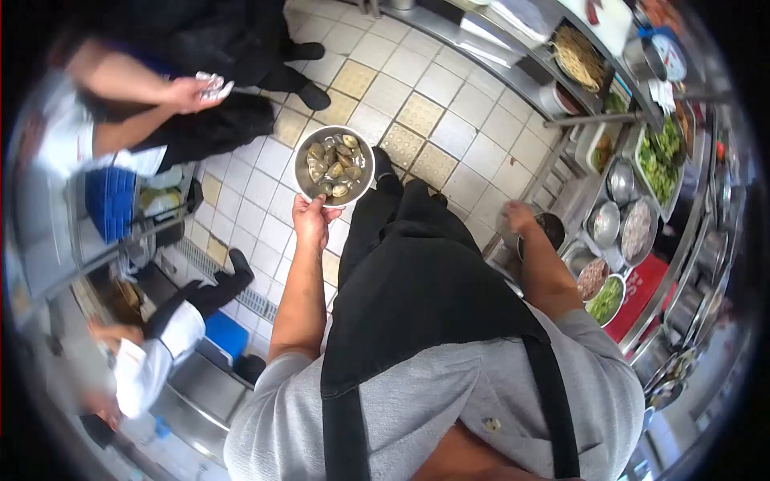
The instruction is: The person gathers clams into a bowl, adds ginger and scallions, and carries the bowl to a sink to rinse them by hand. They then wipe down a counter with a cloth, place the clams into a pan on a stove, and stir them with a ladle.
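My left hand [313,220] grips the near rim of a round metal bowl [365,151], with the thumb over the edge and the fingers underneath. Several clams [338,167] in their shells lie in it, and wet liquid glints around them. The bowl is held out over the tiled floor, left of my legs. On the other side, my right hand [520,216] is beside the counter with its fingers curled in; what they hold, if anything, cannot be made out. A dark round pan or bowl [550,231] shows by the right wrist, partly covered by the forearm.
Along the right counter stand metal bowls [603,223], a bowl of chopped greens [605,301] and a tray of leafy greens [660,164]. A basket of noodles [579,60] sits on the upper-right shelf. One co-worker's hand [200,92] is at upper left; another person [160,345] works at lower left.
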The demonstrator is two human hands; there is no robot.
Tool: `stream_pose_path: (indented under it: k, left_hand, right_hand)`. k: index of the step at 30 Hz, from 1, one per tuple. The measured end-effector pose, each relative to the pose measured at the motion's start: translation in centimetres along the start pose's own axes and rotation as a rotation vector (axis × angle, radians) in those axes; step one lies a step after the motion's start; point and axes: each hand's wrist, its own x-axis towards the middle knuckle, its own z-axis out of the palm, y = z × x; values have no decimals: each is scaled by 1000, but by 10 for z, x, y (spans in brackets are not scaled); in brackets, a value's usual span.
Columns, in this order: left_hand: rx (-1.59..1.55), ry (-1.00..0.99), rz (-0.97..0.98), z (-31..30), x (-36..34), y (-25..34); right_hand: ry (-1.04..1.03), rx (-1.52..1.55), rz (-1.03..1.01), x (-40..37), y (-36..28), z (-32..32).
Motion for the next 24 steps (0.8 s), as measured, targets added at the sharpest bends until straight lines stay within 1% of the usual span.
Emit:
stream_pose_path:
  k: [1,2,3,5,6,8,9,10,12,13,14,15,16,17,19,21,22,23,24]
  left_hand:
    - [-22,23,11,-10,-9,-2]
    - [-52,73,18,-19,-17,-5]
    - [-80,121,22,-28,-24,-10]
    - [-87,148,23,-52,-30,-21]
    - [-78,157,19,-60,-32,-24]
    - [-112,185,3,-64,-37,-21]
    - [-152,241,-10,-65,-35,-21]
    - [-191,300,-23,-68,-35,-22]
    - [-203,279,-19,-75,-31,-19]
    - [-204,274,-33,-76,-25,-16]
    - [-205,270,-49,-78,-20,-12]
    - [-143,231,-93,-81,-16,-5]
    - [-152,231,-80,-83,-9,2]
    - [-156,217,-76,-84,-2,8]
    - [-149,209,-39,-78,12,28]
    - [-150,182,-18,-76,30,44]
    - [-137,149,-2,-75,39,54]
    - [-131,157,-10,-71,46,65]
    - [-139,156,10,-66,57,74]
  right_hand:
    - [-21,161,121,14,41,5]
    - [-42,322,245,22,65,9]
    - [-45,301,228,10,53,-5]
    - [-88,491,410,-24,19,-40]
    - [-81,482,395,-28,12,-39]
    - [-37,449,298,-21,9,-31]
    - [-34,439,283,-16,-10,-39]
    - [-68,475,314,-14,-29,-41]
    - [-143,547,397,-32,-79,-47]
    - [-186,621,318,-30,-94,-52]
    - [-184,613,308,-30,-109,-56]
    - [-132,629,271,-31,-126,-60]
    - [-78,648,230,-28,-140,-63]
    - [-71,646,210,-24,-146,-65]
    - [-22,739,216,-21,-154,-73]
    - [-59,711,228,-25,-153,-78]
    - [-53,781,225,-14,-129,-67]
    - [-44,856,214,8,-94,-52]
    - [-125,824,195,18,-77,-50]
